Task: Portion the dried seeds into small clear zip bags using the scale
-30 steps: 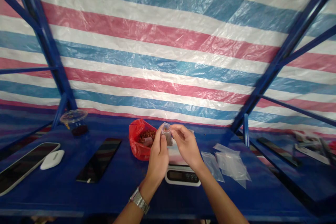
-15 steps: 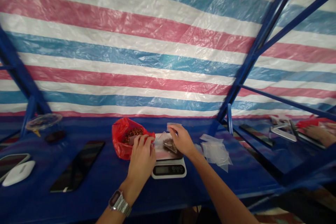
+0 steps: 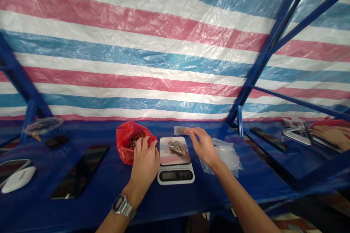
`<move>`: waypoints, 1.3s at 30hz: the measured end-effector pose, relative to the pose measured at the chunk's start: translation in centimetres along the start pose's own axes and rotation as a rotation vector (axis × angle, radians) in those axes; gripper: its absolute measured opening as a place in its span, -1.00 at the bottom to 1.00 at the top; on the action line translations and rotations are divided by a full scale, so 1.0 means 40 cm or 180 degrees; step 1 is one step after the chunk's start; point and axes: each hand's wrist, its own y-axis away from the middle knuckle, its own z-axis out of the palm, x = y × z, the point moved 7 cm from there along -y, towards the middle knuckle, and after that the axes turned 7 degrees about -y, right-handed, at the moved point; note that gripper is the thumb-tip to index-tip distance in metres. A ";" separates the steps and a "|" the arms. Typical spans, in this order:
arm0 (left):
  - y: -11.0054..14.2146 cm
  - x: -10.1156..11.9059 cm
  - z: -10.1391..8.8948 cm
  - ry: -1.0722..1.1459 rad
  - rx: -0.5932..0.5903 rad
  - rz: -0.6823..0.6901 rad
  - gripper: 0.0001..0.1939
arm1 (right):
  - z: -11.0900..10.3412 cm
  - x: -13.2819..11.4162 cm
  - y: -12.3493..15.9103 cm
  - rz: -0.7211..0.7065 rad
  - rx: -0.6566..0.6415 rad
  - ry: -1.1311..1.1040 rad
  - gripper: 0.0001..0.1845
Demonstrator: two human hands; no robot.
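A red plastic bag [image 3: 125, 147] with its mouth spread holds many small brown pieces. My left hand [image 3: 144, 156], a silver watch on its wrist, has its fingers curled over the bag's near right rim; its thumb is mostly hidden. On the white kitchen scale [image 3: 176, 177] rests a clear bag of brown pieces [image 3: 177, 147], and the display is too small to read. Behind the scale, my right hand [image 3: 203, 145] pinches the right end of a small clear zip bag [image 3: 179, 130], which also has brown bits in it.
Flat clear bags [image 3: 228, 157] are stacked to the right of the scale. A black phone [image 3: 80, 171], a white case [image 3: 19, 179] and a clear-lidded cup [image 3: 45, 127] lie leftward. Blue frame bars [image 3: 253, 67] rise behind. Another person's hand [image 3: 329, 136] is at far right.
My right hand has moved right and back from above the scale, uncovering the bag on it. My left fingers have moved slightly left and up along the red bag.
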 end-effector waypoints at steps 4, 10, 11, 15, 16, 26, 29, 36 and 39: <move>-0.009 -0.011 -0.012 0.0014 0.0039 -0.0050 -0.65 | -0.014 0.006 -0.001 0.0040 0.0063 -0.0039 -0.67; -0.015 -0.019 -0.021 0.0074 0.0096 -0.0063 -0.65 | -0.008 -0.008 -0.003 0.0008 -0.0010 0.0012 -0.66; -0.015 -0.019 -0.022 0.0085 0.0103 -0.0056 -0.65 | -0.006 -0.011 -0.003 -0.0003 -0.0018 0.0020 -0.66; -0.014 -0.019 -0.025 0.0090 0.0141 -0.0047 -0.66 | -0.001 -0.017 -0.005 -0.0041 -0.0055 0.0001 -0.66; -0.014 -0.020 -0.027 0.0091 0.0151 -0.0049 -0.67 | 0.000 -0.017 -0.006 -0.0041 -0.0060 -0.0001 -0.66; -0.006 -0.019 -0.052 0.0417 0.0283 -0.0122 -0.68 | 0.090 -0.033 0.018 0.0200 -0.0808 0.0349 -0.53; -0.005 -0.024 -0.048 0.0609 0.0294 -0.0201 -0.68 | 0.119 -0.046 0.024 0.0322 -0.0995 0.0476 -0.46; 0.012 -0.045 -0.062 0.0577 0.0159 -0.0275 -0.72 | 0.132 -0.041 0.031 0.0391 -0.1226 0.0484 -0.50; 0.025 -0.073 -0.071 0.0395 0.0027 -0.0335 -0.71 | 0.127 -0.037 0.019 0.0390 -0.1103 0.0251 -0.67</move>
